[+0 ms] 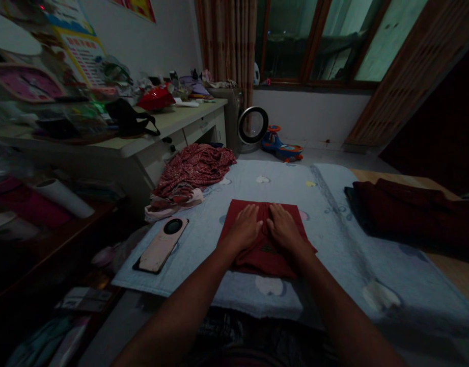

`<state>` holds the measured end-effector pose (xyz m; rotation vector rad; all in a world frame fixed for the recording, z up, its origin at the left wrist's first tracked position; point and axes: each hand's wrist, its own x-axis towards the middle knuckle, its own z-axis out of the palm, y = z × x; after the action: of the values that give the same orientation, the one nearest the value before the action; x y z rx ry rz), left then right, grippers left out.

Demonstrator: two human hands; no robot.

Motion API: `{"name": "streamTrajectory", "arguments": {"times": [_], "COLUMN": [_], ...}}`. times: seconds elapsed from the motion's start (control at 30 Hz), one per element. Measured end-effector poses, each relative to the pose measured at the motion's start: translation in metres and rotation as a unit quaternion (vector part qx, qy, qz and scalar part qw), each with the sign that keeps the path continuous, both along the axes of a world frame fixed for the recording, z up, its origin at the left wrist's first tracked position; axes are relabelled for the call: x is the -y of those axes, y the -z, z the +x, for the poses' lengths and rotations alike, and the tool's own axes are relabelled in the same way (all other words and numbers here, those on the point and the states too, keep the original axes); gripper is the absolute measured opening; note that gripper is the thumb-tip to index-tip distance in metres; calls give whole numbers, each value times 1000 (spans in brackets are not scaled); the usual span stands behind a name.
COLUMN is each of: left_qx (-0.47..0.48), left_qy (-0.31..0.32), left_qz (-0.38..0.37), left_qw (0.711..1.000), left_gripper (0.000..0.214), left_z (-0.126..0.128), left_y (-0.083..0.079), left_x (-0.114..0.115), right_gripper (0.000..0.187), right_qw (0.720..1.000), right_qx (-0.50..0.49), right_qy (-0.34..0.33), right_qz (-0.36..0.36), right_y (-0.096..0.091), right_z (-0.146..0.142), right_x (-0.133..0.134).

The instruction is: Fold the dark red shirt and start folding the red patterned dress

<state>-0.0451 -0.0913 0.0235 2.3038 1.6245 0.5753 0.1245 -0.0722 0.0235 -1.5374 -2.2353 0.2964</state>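
A folded red garment (267,260) lies in front of me on a light blue blanket (253,178) with heart shapes. My left hand (246,227) rests flat on its left half, fingers stretched out and pointing away from me. On the right half my right hand (283,225) lies flat in the same way, palm down. A narrow strip of the garment shows between the two hands. Neither hand grips anything. What kind of garment it is I cannot tell. To the left, a phone (161,247) lies on the blanket with its round camera up.
A crumpled red patterned cloth (198,168) lies at the blanket's far left, beside a cluttered desk (173,125). Dark folded clothes (413,214) are stacked at the right. Beyond the blanket stand a round-framed fan (253,125) and a blue ride-on toy (280,148).
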Motion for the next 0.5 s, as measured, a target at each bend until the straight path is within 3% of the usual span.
{"name": "streamTrajectory", "arguments": {"times": [0.13, 0.27, 0.5], "left_qx": [-42, -59, -75], "left_qy": [-20, -55, -105], "left_qz": [-33, -43, -50], "left_qw": [998, 996, 990], "left_gripper": [57, 62, 66], "left_z": [2, 0, 4], "left_y": [20, 22, 23], "left_x": [4, 7, 10], "right_gripper": [54, 55, 68], "right_qw": [998, 997, 986], "right_qx": [51, 60, 61], "right_qy": [24, 53, 145], "right_qz": [-11, -8, -63], "right_y": [18, 19, 12], "right_z": [-1, 1, -2], "right_x": [5, 6, 8]}}
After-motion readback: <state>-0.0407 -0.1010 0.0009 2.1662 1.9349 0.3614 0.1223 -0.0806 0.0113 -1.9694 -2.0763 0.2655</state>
